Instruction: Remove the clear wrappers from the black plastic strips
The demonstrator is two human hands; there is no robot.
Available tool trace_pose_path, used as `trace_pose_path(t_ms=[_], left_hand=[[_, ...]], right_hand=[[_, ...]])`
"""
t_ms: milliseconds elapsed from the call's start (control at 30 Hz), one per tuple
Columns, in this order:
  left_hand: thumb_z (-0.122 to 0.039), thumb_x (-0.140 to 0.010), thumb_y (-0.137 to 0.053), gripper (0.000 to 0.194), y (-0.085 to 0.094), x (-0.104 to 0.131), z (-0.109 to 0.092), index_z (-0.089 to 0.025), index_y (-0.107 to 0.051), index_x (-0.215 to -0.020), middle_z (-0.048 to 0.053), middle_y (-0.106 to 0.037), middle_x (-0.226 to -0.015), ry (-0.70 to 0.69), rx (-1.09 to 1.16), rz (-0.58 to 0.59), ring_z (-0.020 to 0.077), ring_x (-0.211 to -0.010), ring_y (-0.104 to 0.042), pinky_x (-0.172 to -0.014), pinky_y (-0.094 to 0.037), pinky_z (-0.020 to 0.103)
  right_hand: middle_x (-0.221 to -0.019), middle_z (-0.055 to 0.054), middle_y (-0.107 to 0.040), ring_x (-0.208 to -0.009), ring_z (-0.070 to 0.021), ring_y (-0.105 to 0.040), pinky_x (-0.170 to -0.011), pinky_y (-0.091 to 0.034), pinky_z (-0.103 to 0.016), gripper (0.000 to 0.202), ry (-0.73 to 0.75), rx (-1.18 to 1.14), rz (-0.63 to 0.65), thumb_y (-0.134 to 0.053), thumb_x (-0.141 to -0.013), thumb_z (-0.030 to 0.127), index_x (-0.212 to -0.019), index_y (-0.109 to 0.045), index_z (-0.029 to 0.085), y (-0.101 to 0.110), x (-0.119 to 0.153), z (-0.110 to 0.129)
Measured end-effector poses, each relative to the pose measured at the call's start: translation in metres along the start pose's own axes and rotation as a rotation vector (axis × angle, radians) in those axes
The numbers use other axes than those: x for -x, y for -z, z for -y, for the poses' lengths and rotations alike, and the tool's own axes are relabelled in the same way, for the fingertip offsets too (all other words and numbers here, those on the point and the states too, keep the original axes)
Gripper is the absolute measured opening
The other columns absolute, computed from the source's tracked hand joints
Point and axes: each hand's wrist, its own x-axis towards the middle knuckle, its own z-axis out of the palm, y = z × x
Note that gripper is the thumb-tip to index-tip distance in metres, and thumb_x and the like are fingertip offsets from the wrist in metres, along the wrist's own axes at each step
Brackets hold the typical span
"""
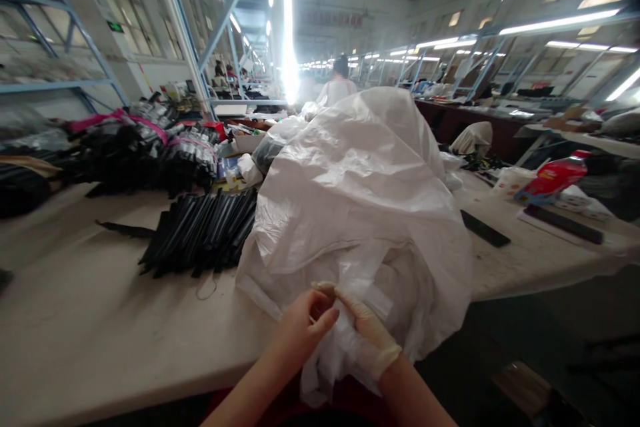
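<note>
A large white plastic bag [350,167], bulging and wrinkled, lies on the table in front of me, its gathered end toward my body. My right hand [367,327], in a thin pale glove, is closed on the gathered plastic, and a loose tail of it hangs below the wrist. Close against it, my left hand [310,320] is bare at the back and thumb, with its fingers curled in at the same gathered part. A bit of white plastic shows between its fingers, which partly hide one another. The bag's contents cannot be made out.
Left of the bag lies a row of black strips [200,233] on the pale table [90,320], with tied black bundles [135,147] behind. To the right are a dark flat piece [484,228], a phone [565,223] and a red-labelled bottle [555,177]. A person [337,83] is beyond the bag.
</note>
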Motion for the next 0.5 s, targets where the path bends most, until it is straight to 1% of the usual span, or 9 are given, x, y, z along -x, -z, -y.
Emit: trace_pose_path(t_ms=[100,167,200,267,333,367,400,433,500], left_hand=[[-0.019,-0.072,-0.056,0.004,-0.004,-0.003,-0.002,-0.018,-0.059,-0.070,-0.001,-0.059,-0.067,-0.013,-0.045,-0.006,0.0149,-0.063,-0.053,-0.059,-0.037,0.025],[-0.018,-0.073,-0.053,0.009,-0.003,-0.005,-0.002,-0.018,-0.056,-0.065,-0.002,-0.057,-0.062,-0.012,-0.031,-0.022,0.0142,-0.060,-0.052,-0.057,-0.036,0.024],[-0.018,-0.074,-0.052,0.010,-0.002,-0.006,-0.001,-0.018,-0.055,-0.064,-0.002,-0.057,-0.060,-0.008,-0.026,-0.041,0.0142,-0.059,-0.052,-0.056,-0.036,0.024],[-0.021,-0.076,-0.051,0.012,0.002,-0.007,0.000,-0.019,-0.054,-0.064,-0.002,-0.056,-0.060,0.003,-0.023,-0.095,0.0146,-0.059,-0.051,-0.056,-0.036,0.024],[-0.024,-0.077,-0.051,0.013,0.006,-0.008,0.003,-0.020,-0.053,-0.065,-0.002,-0.056,-0.061,0.005,-0.027,-0.158,0.0153,-0.060,-0.051,-0.057,-0.036,0.025],[-0.024,-0.077,-0.052,0.013,0.008,-0.008,0.003,-0.020,-0.053,-0.065,-0.002,-0.056,-0.061,0.004,-0.028,-0.183,0.0156,-0.061,-0.052,-0.057,-0.036,0.025],[-0.024,-0.077,-0.052,0.012,0.009,-0.008,0.004,-0.020,-0.053,-0.065,-0.002,-0.056,-0.062,0.001,-0.027,-0.200,0.0158,-0.061,-0.052,-0.058,-0.036,0.025],[-0.024,-0.077,-0.053,0.012,0.011,-0.009,0.004,-0.020,-0.054,-0.065,-0.002,-0.056,-0.061,-0.002,-0.026,-0.208,0.0159,-0.061,-0.052,-0.058,-0.036,0.025],[-0.023,-0.076,-0.054,0.011,0.012,-0.011,0.003,-0.020,-0.055,-0.066,-0.002,-0.057,-0.062,-0.007,-0.022,-0.210,0.0161,-0.061,-0.053,-0.059,-0.037,0.025]], right_hand=[[-0.083,-0.002,-0.070,-0.086,-0.0158,-0.063,-0.086,-0.044,-0.025,0.020,-0.058,-0.017,0.045,-0.070,-0.066,0.023,-0.084,-0.069,0.015,0.001,0.002,0.001],[-0.082,-0.001,-0.070,-0.082,-0.0152,-0.064,-0.083,-0.046,-0.024,0.020,-0.071,-0.049,0.073,-0.070,-0.066,0.020,-0.085,-0.068,0.015,0.002,0.004,0.001],[-0.080,-0.001,-0.070,-0.079,-0.0149,-0.064,-0.080,-0.047,-0.025,0.019,-0.082,-0.064,0.067,-0.070,-0.067,0.019,-0.085,-0.068,0.015,0.002,0.006,0.001],[-0.073,-0.002,-0.069,-0.070,-0.0147,-0.064,-0.074,-0.049,-0.026,0.015,-0.152,-0.099,0.006,-0.067,-0.072,0.021,-0.085,-0.066,0.013,0.002,0.008,-0.002],[-0.066,-0.002,-0.067,-0.063,-0.0143,-0.064,-0.069,-0.050,-0.026,0.010,-0.244,-0.139,-0.056,-0.065,-0.074,0.020,-0.079,-0.065,0.012,0.001,0.008,-0.005],[-0.065,-0.002,-0.067,-0.062,-0.0140,-0.064,-0.068,-0.050,-0.026,0.007,-0.262,-0.161,-0.065,-0.064,-0.074,0.019,-0.077,-0.064,0.012,0.001,0.007,-0.006],[-0.066,-0.001,-0.067,-0.063,-0.0134,-0.064,-0.067,-0.050,-0.025,0.004,-0.254,-0.184,-0.059,-0.064,-0.073,0.016,-0.076,-0.062,0.013,0.001,0.006,-0.007],[-0.067,-0.001,-0.067,-0.064,-0.0124,-0.064,-0.067,-0.050,-0.023,0.006,-0.226,-0.207,-0.044,-0.065,-0.072,0.012,-0.075,-0.061,0.014,0.001,0.004,-0.008],[-0.065,0.002,-0.065,-0.061,-0.0093,-0.062,-0.063,-0.049,-0.019,0.010,-0.183,-0.197,-0.008,-0.067,-0.071,0.012,-0.076,-0.059,0.016,0.003,0.003,-0.010]])
